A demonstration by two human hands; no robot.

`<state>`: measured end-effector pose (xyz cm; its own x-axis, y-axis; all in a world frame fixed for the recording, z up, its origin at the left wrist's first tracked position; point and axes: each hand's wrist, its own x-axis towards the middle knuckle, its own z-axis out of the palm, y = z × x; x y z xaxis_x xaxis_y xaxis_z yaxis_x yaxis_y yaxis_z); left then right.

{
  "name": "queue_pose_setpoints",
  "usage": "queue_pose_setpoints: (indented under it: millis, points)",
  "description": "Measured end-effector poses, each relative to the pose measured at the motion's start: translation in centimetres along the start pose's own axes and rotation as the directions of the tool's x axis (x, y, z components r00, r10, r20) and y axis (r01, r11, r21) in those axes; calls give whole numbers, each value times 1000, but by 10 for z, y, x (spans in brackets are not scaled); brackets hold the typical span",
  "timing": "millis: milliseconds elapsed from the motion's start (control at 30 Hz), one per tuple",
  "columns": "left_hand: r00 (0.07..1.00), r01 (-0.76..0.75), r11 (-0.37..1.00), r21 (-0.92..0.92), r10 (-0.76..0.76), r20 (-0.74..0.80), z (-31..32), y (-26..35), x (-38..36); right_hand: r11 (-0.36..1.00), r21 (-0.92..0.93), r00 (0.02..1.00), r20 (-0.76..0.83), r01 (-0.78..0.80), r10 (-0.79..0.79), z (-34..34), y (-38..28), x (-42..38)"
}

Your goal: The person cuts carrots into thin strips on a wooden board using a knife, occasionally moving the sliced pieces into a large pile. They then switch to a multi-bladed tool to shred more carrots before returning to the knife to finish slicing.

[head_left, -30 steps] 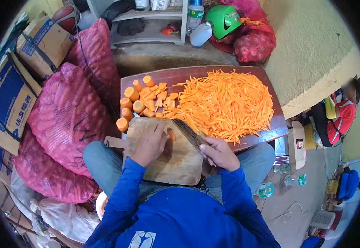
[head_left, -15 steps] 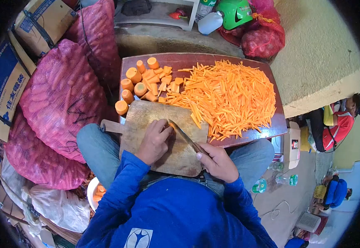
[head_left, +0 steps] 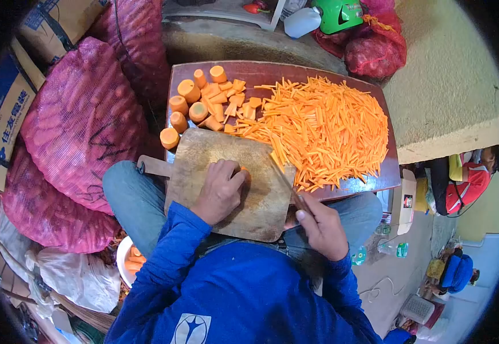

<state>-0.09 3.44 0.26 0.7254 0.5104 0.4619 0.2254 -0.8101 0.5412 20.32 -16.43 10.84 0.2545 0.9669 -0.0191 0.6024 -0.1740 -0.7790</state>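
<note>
My left hand [head_left: 221, 192] rests on the wooden cutting board [head_left: 203, 152], its fingers curled over a carrot piece [head_left: 244, 168] of which only a bit of orange shows. In my right hand [head_left: 325, 228] is a knife [head_left: 287, 182], gripped by the handle. Its blade angles up and left over the board's right edge, close to a large heap of carrot strips [head_left: 335, 132]. Behind the board, carrot chunks [head_left: 189, 90] stand upright beside flat carrot slices [head_left: 235, 100]. The board lies across my lap and against the dark red table [head_left: 261, 69].
Mesh sacks of carrots [head_left: 83, 126] lean at the left, beside cardboard boxes [head_left: 3, 123]. A white bucket [head_left: 124, 261] with carrots stands by my left leg. Red net bags [head_left: 375, 49] and a green helmet [head_left: 341, 14] lie behind the table. Other people [head_left: 458, 269] are at the far right.
The knife has moved right, away from my left hand, to the board's right edge by the strips. My left hand stays on the carrot piece. The view has shifted slightly.
</note>
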Motion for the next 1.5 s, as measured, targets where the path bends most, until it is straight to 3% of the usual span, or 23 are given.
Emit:
queue_pose_setpoints:
  millis: [33,100,200,367,433,567,667,733,833,1067,1133,1333,1500]
  points:
    - [1000,5,1000,-2,-5,-2,0,3,3,1000,-2,1000,5,-1,1,-5,-3,2]
    - [999,-48,999,3,48,-19,3,11,10,986,73,987,69,-150,145,-15,-10,6]
    - [991,-128,992,12,127,35,16,16,22,988,73,990,55,-136,132,-9,1,8]
    - [978,-120,990,78,104,182,25,14,37,984,79,983,104,-158,149,-2,18,11]
    - [972,-135,987,83,115,205,28,13,37,999,-43,998,63,8,-5,3,28,8]
    - [988,-127,990,69,120,96,28,16,39,996,80,996,81,-45,38,-3,22,2]
    - [987,-131,990,49,125,98,27,14,37,997,36,996,-59,68,-65,-6,16,1]
    - [992,-114,993,33,112,58,31,14,38,989,111,995,-10,-97,98,-12,10,5]
    - [989,-129,991,43,125,80,30,14,38,971,142,981,56,-190,183,-13,8,9]
    - [991,-121,992,37,119,65,32,12,34,990,140,1000,29,-14,10,1,26,13]
    - [989,-139,988,60,136,52,30,14,34,994,23,994,-15,107,-107,3,27,13]
    - [989,-144,988,64,140,52,32,13,33,985,140,993,72,-100,90,-8,9,15]
    - [989,-142,986,83,137,61,32,15,34,992,120,997,71,-35,26,-3,23,16]
